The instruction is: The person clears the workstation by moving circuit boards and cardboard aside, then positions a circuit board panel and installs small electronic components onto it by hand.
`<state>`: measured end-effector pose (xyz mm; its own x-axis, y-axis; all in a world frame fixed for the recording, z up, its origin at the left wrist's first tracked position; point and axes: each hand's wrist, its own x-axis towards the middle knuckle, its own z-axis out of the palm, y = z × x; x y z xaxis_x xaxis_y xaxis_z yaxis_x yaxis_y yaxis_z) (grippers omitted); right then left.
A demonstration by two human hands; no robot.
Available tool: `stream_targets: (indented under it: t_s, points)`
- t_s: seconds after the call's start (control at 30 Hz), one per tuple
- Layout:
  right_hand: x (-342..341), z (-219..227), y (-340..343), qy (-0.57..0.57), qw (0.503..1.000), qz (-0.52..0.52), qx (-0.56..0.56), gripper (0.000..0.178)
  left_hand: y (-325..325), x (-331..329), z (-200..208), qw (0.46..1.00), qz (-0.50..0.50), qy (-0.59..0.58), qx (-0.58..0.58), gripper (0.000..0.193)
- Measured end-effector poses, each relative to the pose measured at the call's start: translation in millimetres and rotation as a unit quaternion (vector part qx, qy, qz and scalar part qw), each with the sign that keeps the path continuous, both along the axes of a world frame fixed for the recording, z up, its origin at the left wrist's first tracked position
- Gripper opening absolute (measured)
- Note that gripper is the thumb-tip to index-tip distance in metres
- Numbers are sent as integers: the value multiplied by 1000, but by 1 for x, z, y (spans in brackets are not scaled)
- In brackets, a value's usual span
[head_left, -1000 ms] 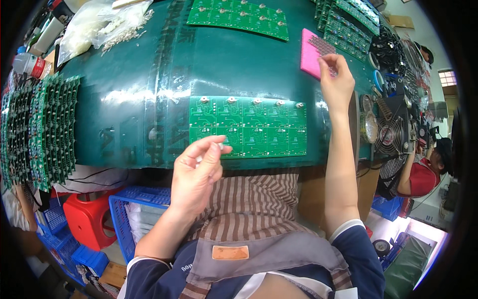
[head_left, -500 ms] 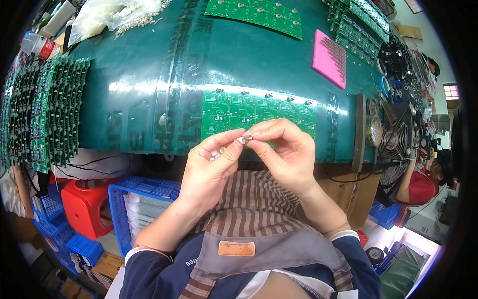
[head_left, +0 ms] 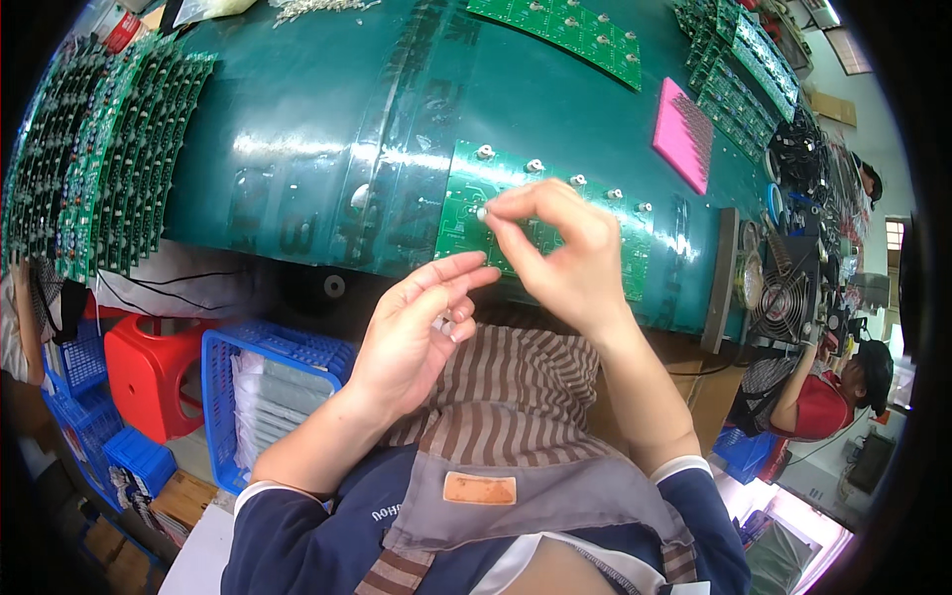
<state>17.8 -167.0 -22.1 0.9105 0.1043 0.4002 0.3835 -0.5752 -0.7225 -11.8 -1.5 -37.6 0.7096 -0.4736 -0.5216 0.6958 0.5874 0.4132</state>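
A green circuit board (head_left: 458,226) lies on the table's near side, with a row of small round white-and-metal parts (head_left: 535,166) standing along its far edge. Over the board's left half, my right hand (head_left: 570,253) pinches a small white part (head_left: 482,213) between thumb and index finger. I cannot tell whether that part touches the board. Just off the near table edge is my left hand (head_left: 412,332), its index finger and thumb stretched toward the board. Its other fingers curl around small white pieces (head_left: 443,322), mostly hidden in the palm.
A pink block (head_left: 680,139) with rows of pins lies right of the board. Another green board (head_left: 565,35) is at the back. Stacked boards stand at left (head_left: 129,159) and far right (head_left: 739,79). A fan (head_left: 783,288) sits beyond the table's right end, near a person in red (head_left: 828,387).
My hands have parted. The right hand has moved up over the board with the small white part; the left has dropped slightly lower. The whole view has shifted a little.
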Motion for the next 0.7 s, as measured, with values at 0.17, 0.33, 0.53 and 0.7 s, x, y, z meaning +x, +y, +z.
stream_targets:
  t_s: [0.17,0.33,0.53,0.7]
  points:
    - [12,-10,4,33,998,-9,-48,6,5,-3,0,999,-32,4,-20,28]
    - [13,-6,5,52,996,-1,-75,7,8,-5,-6,1000,-25,-7,-16,25]
    - [14,-2,4,63,993,0,-98,8,12,-6,-8,999,-39,2,8,28]
    - [15,-2,5,55,993,14,-103,8,13,-6,-11,999,-32,6,-7,29]
